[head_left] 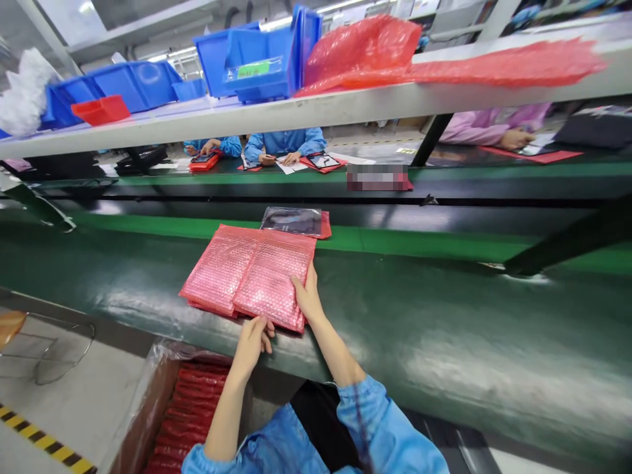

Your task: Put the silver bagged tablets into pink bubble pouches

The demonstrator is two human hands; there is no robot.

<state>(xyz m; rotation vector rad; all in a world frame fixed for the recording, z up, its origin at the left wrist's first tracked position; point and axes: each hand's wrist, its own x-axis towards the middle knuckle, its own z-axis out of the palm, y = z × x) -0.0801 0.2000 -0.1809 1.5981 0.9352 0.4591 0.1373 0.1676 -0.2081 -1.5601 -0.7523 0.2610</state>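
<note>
Two flat stacks of pinkish-red bubble-wrap pouches lie side by side on the green bench, the left stack [217,270] and the right stack [274,276]. My right hand [307,293] grips the right stack at its right edge, thumb on top and fingers along the side. At the front edge of that stack is my left hand [255,334], its fingers loosely bent and a little apart, with nothing visible in them. Whether its fingertips touch the pouches I cannot tell. Just behind the stacks lies a dark item in a clear bag [291,221], on a red pouch.
A lined carton [141,401] of red pouches stands below the bench at left. Overhead, a shelf [222,120] carries blue bins [261,62] and red bubble wrap [363,52]. Dark posts [567,240] rise from the bench. Co-workers in blue [286,141] and pink sit across.
</note>
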